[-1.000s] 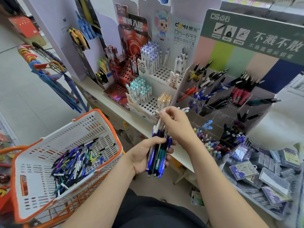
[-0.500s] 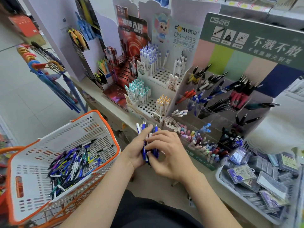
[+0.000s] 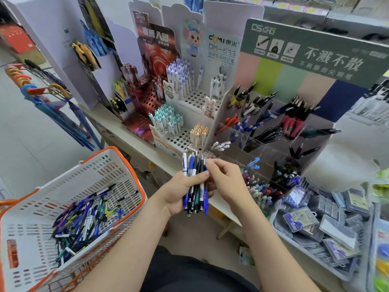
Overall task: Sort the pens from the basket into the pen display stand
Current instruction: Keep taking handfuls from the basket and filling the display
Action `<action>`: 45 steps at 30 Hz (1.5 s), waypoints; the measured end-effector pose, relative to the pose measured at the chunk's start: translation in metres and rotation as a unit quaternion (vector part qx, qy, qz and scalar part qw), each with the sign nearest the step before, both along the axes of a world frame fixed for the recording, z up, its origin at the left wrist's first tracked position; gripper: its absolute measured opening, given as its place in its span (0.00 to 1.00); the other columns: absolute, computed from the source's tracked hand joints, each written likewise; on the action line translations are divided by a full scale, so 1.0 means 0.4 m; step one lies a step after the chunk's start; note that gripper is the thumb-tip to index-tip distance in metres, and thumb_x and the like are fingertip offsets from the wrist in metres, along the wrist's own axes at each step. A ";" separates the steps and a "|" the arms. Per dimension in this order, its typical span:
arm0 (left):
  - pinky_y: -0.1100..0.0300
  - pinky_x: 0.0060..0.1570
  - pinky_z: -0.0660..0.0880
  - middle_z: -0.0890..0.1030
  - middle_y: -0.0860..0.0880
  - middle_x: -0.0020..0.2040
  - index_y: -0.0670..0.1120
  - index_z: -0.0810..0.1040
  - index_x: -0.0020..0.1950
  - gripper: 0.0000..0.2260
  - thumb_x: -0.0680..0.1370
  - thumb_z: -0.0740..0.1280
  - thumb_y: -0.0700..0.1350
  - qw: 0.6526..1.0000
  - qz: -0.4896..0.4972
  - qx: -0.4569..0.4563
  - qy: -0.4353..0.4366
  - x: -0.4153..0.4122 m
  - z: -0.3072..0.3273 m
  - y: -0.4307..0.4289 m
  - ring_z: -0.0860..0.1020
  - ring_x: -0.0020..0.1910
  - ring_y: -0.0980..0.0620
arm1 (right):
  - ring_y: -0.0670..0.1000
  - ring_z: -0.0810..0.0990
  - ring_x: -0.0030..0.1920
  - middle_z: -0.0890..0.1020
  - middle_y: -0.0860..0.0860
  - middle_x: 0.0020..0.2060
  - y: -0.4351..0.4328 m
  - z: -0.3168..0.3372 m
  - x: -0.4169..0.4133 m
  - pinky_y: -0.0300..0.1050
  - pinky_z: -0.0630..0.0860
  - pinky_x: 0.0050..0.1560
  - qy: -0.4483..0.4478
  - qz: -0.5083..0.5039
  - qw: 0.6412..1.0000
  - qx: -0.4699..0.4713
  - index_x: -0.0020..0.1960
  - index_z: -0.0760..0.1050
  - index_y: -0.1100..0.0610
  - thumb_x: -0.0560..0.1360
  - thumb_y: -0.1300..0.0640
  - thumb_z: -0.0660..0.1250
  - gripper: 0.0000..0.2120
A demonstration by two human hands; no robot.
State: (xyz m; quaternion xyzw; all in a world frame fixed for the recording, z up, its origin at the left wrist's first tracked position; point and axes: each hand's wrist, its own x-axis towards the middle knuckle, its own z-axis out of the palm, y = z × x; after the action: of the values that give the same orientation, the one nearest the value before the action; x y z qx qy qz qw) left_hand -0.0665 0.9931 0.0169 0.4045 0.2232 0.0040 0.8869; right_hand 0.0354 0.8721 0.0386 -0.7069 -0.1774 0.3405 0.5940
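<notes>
Right of the orange-rimmed white slotted plastic basket (image 3: 105,173), the left hand (image 3: 179,191) clasps an upright bundle of slim blue, black and white pens (image 3: 194,168); the right hand (image 3: 228,182) pinches its top.

- Left grip (image 3: 181,192), right grip (image 3: 227,184): bare hands.
- Forearms (image 3: 130,239): bare from wrist to frame edge, both sides.
- Dark garment (image 3: 189,270): near-black, plain matte fabric, seen at bottom centre between the arms.
</notes>
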 end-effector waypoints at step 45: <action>0.55 0.42 0.80 0.85 0.37 0.61 0.39 0.77 0.67 0.14 0.81 0.69 0.34 0.999 0.018 -0.008 0.050 0.426 0.028 0.108 0.84 0.42 0.48 | 0.45 0.82 0.43 0.84 0.45 0.45 0.067 -0.023 0.261 0.44 0.79 0.45 -0.367 -0.349 0.860 -0.055 0.60 0.79 0.52 0.86 0.57 0.66 0.05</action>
State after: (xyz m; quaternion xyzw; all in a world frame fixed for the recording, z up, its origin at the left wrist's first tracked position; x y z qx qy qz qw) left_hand 0.1039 1.0361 0.0283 0.3931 0.2742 -0.0021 0.8776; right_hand 0.1396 0.8988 0.0294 -0.8276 -0.1053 -0.1642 0.5263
